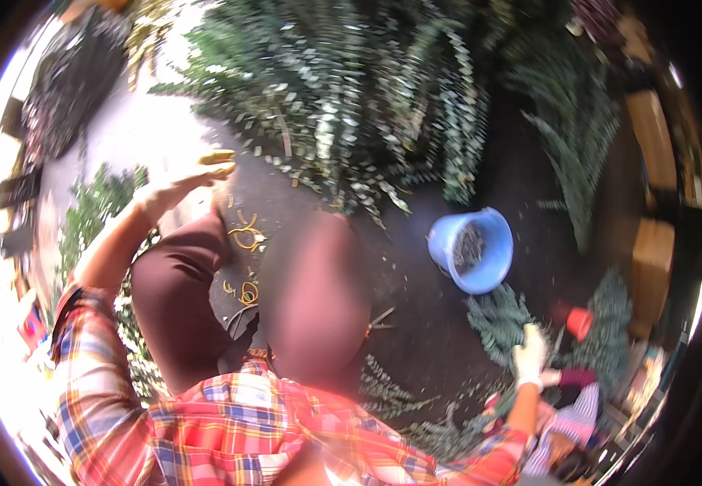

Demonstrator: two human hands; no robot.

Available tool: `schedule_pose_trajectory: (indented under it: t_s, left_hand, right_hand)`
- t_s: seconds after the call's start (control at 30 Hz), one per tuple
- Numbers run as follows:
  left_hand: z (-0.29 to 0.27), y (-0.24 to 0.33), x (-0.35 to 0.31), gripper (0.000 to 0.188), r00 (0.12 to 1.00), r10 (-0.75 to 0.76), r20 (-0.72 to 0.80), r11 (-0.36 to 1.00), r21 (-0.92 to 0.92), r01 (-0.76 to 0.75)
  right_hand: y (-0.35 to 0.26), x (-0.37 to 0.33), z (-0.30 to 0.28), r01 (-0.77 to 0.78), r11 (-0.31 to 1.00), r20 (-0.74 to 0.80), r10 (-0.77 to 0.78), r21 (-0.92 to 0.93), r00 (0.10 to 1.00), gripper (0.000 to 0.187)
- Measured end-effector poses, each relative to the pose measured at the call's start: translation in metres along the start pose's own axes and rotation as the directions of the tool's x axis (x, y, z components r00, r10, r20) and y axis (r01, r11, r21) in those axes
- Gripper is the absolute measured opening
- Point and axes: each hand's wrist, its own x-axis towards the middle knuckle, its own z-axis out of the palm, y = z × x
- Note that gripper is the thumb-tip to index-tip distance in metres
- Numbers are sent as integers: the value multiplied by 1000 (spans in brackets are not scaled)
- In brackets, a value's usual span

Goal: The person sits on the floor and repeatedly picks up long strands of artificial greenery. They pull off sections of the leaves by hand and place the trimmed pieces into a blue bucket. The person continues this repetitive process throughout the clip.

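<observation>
- While the person sits on the ground with knees drawn up in dark maroon trousers (310, 300), the left hand (174, 188) is stretched out and up to the left, and a small bunch of yellow bands (219, 161) sits at its fingertips.
- The left fingers are closed round that yellow bunch; the hand is washed out by strong light, so the grip shows only roughly.
- More yellow bands (245, 236) lie loose on the dark ground between the knees, well apart from the left hand and below it.
- The right hand (530, 354) is out to the lower right, in a pale glove, resting on a bundle of green fern fronds (501, 320); its fingers look curled onto the fronds, but blur hides whether they truly grip.
- A blue plastic bucket (472, 249) with dark bits inside stands tilted just above that bundle, near the right hand but not touching it.
- A small red object (579, 322) lies just to the right of the right hand.
- A big heap of green leafy fronds (351, 105) fills the ground ahead.
- The ground (424, 340) is dark, strewn with leaf scraps; wooden crates (650, 138) stand along the right rim.
- Both sleeves are red, yellow and blue plaid (229, 421).
</observation>
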Motion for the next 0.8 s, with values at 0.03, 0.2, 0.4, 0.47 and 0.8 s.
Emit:
schedule_pose_trajectory:
  t_s: [0.03, 0.2, 0.4, 0.47, 0.8]
  left_hand:
    - [-5, -12, -1, 70, 998, 49, 49, 992, -114, -44]
    - [-7, -68, -13, 65, 993, -74, -87, 964, -262, 49]
    - [3, -148, 22, 35, 905, -329, -268, 699, -714, 43]
    - [0, -167, 29, 34, 870, -394, -296, 595, -804, -4]
    - [-23, -190, 44, 34, 831, -429, -355, 439, -886, -151]
  right_hand:
    - [-26, 20, 25, 80, 997, 78, -82, 23, 994, 39]
    - [-271, 134, 38, 528, 720, 18, -598, 451, 801, 31]
    - [-473, 249, 62, 615, 530, -25, -746, 583, 666, 55]
    - [-542, 276, 68, 489, 524, 49, -715, 698, 697, 58]
    - [-676, 344, 134, 369, 865, 136, -433, 341, 891, 90]
